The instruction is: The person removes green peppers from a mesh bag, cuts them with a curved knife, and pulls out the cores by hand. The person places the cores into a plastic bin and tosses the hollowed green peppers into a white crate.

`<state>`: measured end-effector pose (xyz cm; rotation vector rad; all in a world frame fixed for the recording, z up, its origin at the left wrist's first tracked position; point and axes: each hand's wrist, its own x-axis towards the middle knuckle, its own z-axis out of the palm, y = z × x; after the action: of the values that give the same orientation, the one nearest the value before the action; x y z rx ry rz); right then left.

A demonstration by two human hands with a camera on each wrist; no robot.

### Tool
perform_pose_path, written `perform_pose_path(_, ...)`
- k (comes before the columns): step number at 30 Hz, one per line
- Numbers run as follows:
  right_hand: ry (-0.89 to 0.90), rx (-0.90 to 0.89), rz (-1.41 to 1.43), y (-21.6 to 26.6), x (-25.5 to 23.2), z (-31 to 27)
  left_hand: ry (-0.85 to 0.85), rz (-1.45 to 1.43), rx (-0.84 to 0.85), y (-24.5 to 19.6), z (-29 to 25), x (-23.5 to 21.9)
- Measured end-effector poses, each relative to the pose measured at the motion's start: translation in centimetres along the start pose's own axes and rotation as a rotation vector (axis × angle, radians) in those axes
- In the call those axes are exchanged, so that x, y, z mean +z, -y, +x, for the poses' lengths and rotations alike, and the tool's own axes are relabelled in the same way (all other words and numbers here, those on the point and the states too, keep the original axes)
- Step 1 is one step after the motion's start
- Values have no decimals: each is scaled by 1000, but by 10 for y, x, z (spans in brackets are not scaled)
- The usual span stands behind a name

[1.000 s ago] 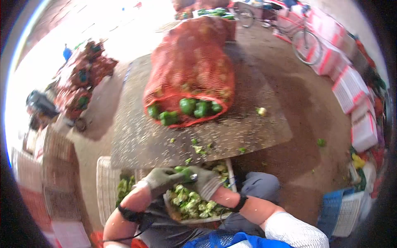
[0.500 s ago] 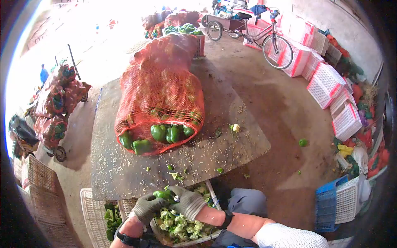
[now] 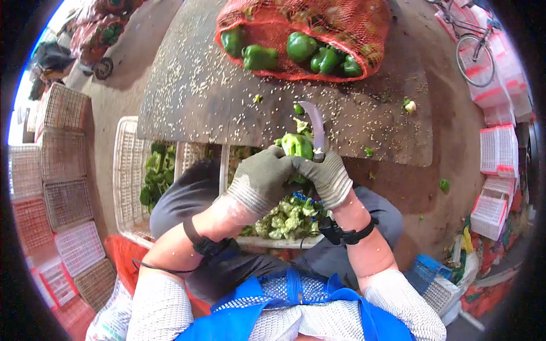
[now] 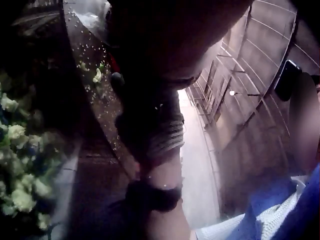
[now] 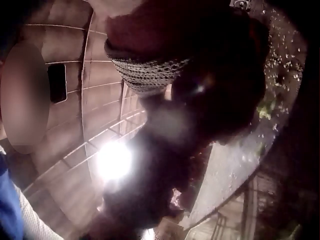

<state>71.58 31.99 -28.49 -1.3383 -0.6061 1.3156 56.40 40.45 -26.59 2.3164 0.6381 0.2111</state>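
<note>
My gloved left hand (image 3: 261, 175) grips a green bell pepper (image 3: 297, 146), whose pale ribbed side faces up. Close beside it, my gloved right hand (image 3: 325, 175) holds a curved knife (image 3: 317, 126) by its handle, the blade pointing up and away, bending left at the tip. Both hands meet over a crate (image 3: 310, 243) of pale pepper cores (image 3: 287, 219) between the knees. Both wrist views are dark; the left one shows the cores (image 4: 22, 165) at its side and the right one a glove cuff (image 5: 145, 75).
A board (image 3: 193, 108) strewn with seeds and scraps lies ahead, bearing a red mesh sack (image 3: 335, 25) with several peppers (image 3: 260, 57) at its mouth. Another crate (image 3: 126, 170) of green pieces stands left. Stacked crates (image 3: 65, 165) line the left; a blue basket (image 3: 424, 273) stands right.
The head view has tilted down, so the sack now sits higher in it. The knife blade has swung into sight upright beside the pepper, which shows a paler side. Both hands keep their hold.
</note>
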Motion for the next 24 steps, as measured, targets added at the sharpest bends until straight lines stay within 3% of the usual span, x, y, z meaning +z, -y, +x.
perform_pose_path(1, 17, -75, -68, -9, 0, 9, 11, -22, -28, -1, -1, 0)
perform_pose_path(2, 16, 11, -49, -15, -4, 9, 23, -46, -57, -1, -4, 2)
perform_pose_path(4, 11, 196, -10, -21, -5, 3, -6, -415, -11, 25, -12, 29)
perform_pose_path(6, 10, 154, -38, -33, -6, -2, 185, -501, 11, 37, -13, 32)
perform_pose_path(9, 107, 121, -171, -41, -8, -1, 314, -675, 0, 48, -18, 29)
perform_pose_path(10, 113, 183, -32, -35, -7, -5, 342, -780, -20, 47, -16, 22)
perform_pose_path(11, 139, 162, -29, -36, -11, -1, 430, -811, -94, 44, -13, 3)
perform_pose_path(12, 162, 138, -26, -35, -14, 3, 475, -970, -347, 34, -11, -17)
perform_pose_path(14, 190, 151, 142, -14, -7, 6, 533, -1011, -344, 36, -13, -38)
perform_pose_path(16, 173, 194, 284, -7, -6, 12, 572, -911, -158, 41, -19, -45)
perform_pose_path(17, 164, 169, 370, 0, -4, 13, 583, -873, -169, 38, -22, -46)
perform_pose_path(18, 104, 96, 296, -8, -9, 19, 722, -808, -235, 38, -22, -45)
perform_pose_path(20, 110, 141, 263, -12, -25, 26, 573, -685, -177, 32, -28, -39)
perform_pose_path(21, 138, 84, 289, -18, -28, 29, 367, -513, -213, 45, -34, -20)
perform_pose_path(22, 190, 27, 280, -20, -29, 29, 74, -296, -68, 54, -32, -14)
perform_pose_path(24, 166, 56, 231, -24, -27, 21, -264, -102, 113, 29, -23, -30)
